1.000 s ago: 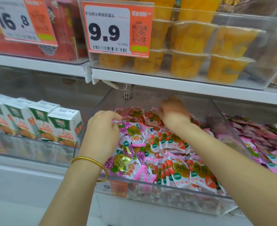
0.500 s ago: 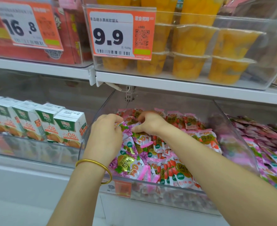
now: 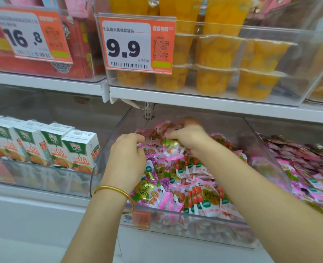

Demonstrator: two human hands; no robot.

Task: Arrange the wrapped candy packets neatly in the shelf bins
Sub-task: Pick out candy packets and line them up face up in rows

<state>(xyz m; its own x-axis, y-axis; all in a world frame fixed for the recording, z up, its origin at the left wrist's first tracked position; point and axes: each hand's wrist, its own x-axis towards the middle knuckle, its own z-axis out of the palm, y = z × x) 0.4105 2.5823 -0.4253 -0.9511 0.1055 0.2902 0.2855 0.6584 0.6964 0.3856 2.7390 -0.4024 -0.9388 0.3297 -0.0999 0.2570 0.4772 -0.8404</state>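
A clear plastic shelf bin (image 3: 198,226) holds a heap of wrapped candy packets (image 3: 193,179), pink-edged with strawberry and grape prints. My left hand (image 3: 126,160), with a gold bangle on the wrist, lies at the bin's left side, fingers curled on purple grape packets. My right hand (image 3: 189,133) is deeper in, near the back of the heap, blurred, its fingers curled round a few pink packets (image 3: 157,132) lifted a little above the pile.
A neighbouring bin (image 3: 305,168) on the right holds more pink and purple packets. Juice cartons (image 3: 75,149) stand in the bin to the left. The shelf above (image 3: 213,103) carries cups of yellow fruit and a 9.9 price tag, hanging low over the bin.
My right hand swept from the back right of the heap toward my left hand, then rose toward the back holding packets. My left hand stayed at the bin's left side.
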